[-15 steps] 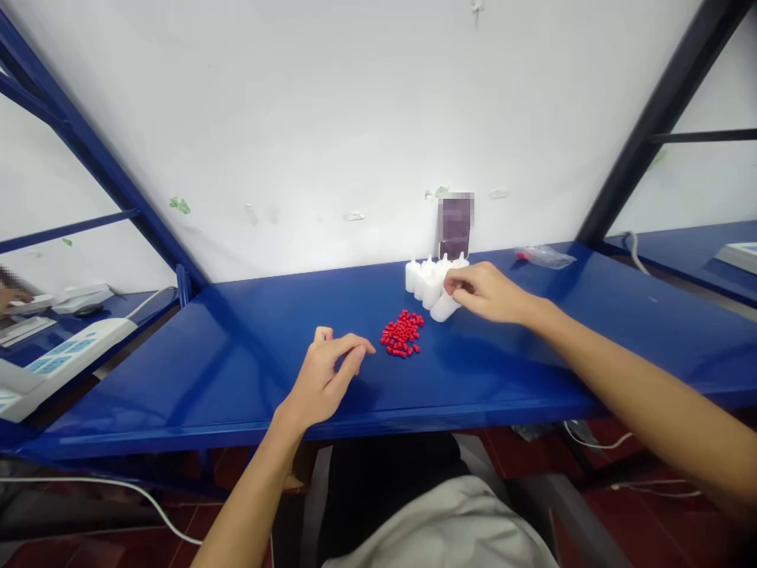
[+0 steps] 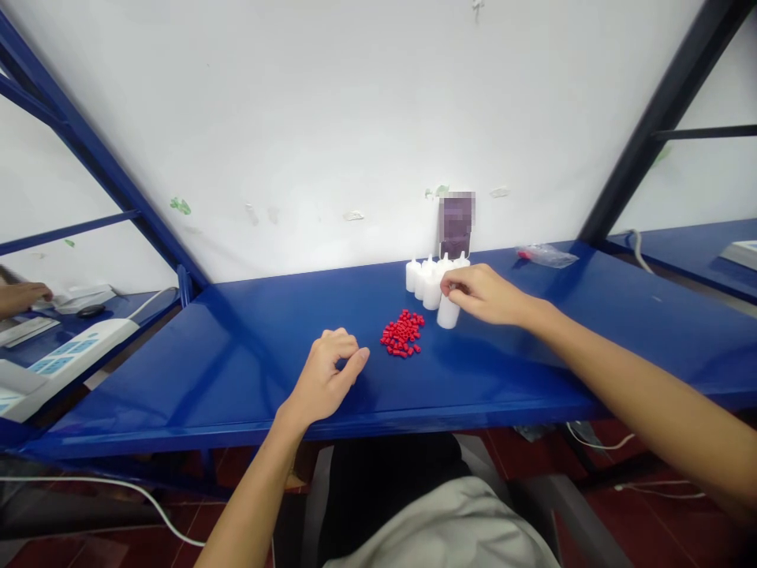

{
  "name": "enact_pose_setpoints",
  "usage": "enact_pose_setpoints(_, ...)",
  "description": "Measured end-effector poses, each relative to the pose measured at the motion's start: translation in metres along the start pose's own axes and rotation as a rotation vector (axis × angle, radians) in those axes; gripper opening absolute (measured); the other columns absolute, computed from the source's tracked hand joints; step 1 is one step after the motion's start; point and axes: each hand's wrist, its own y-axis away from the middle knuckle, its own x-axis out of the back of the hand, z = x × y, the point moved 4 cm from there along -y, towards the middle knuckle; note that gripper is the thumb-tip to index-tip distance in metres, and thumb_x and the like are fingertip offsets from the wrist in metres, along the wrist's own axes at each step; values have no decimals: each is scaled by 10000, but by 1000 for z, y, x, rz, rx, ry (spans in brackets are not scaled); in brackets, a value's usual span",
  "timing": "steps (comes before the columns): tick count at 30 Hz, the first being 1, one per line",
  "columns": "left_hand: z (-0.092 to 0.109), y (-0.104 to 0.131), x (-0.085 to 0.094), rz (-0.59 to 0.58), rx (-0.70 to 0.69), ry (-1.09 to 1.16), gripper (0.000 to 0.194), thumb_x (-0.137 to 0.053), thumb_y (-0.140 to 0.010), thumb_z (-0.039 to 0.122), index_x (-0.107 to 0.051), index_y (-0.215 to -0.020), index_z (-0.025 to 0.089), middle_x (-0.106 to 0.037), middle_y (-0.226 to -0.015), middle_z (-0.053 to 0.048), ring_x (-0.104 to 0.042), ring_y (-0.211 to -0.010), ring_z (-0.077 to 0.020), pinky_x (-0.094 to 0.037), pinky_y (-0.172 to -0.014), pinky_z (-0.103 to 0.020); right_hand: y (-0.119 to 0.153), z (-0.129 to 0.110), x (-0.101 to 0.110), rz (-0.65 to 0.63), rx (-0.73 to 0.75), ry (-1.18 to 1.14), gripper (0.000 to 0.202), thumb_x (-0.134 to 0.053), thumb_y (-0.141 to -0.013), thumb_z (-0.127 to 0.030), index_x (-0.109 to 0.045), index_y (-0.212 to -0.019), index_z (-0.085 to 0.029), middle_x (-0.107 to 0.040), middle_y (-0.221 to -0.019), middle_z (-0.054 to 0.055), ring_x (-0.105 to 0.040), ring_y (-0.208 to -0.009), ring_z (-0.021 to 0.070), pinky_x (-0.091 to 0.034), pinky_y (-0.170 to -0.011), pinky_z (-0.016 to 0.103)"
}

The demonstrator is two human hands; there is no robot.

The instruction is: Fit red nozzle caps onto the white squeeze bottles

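Note:
My right hand (image 2: 482, 293) has its fingers closed round the top of a white plastic dropper bottle (image 2: 448, 312). That bottle is upright, its base at or just above the blue table. Its tip is hidden by my fingers. Directly behind it, several similar white bottles (image 2: 415, 278) with pointed nozzles stand in a tight group. A loose pile of small red caps (image 2: 402, 334) lies to the left of the held bottle. Left of the pile, my left hand (image 2: 330, 375) rests low over the table, fingers curled in and thumb pointing toward the caps; nothing shows in it.
A dark pixelated phone-like object (image 2: 456, 225) leans on the wall behind the bottles. Farther right lies a clear plastic bag (image 2: 547, 255) with something red inside. A white power strip (image 2: 71, 363) is at the left, near another person's hand (image 2: 24, 298).
The held bottle has gone from tilted to upright and come slightly nearer to me. My left fingers, stretched toward the caps before, have curled in. Another person's hand has appeared at far left.

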Motion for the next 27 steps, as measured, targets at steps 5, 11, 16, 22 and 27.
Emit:
enact_pose_setpoints(5,-4,2,-6,-91,85,76,544,-386,-1011,393,-497,-528,170,-454,-501,36,-405,-535,-103,-368,-707,-279,1,-4,4,-44,1,-58,169,-432,-799,-185,-569,-701,-182,-535,-598,-15,-451,-546,123,-319,-586,270)
enact_pose_setpoints(11,-3,3,-6,-31,185,245,388,-399,-1013,438,-571,-789,173,-485,-571,45,-433,-524,-93,-352,-546,-231,6,-17,7,-228,14,-221,162,-436,-756,-160,-460,-601,-203,-391,-542,-52,-326,-513,99,-274,-528,255)
enact_pose_setpoints(16,24,7,-23,-7,101,346,267,-494,-989,375,-563,-1194,219,-635,-1102,-75,-606,-971,-174,-500,-819,-281,26,-44,5,-237,49,-279,98,-492,-684,-111,-482,-664,-207,-466,-610,-43,-380,-548,103,-311,-515,243)
enact_pose_setpoints(22,54,11,-49,-94,66,472,588,-565,-961,340,-275,-1469,282,-459,-1434,-113,-482,-1275,-231,-420,-1070,-386,42,-90,-19,-95,144,-434,107,-553,-858,-184,-592,-951,-222,-555,-734,-17,-477,-615,124,-411,-574,251)
enact_pose_setpoints(27,47,15,-46,-59,119,452,182,-444,-1007,289,-490,-1168,217,-581,-986,-27,-532,-859,-147,-457,-804,-283,32,-94,-28,-48,184,-589,227,-504,-962,-258,-544,-1184,-233,-643,-867,12,-578,-721,139,-457,-657,261)
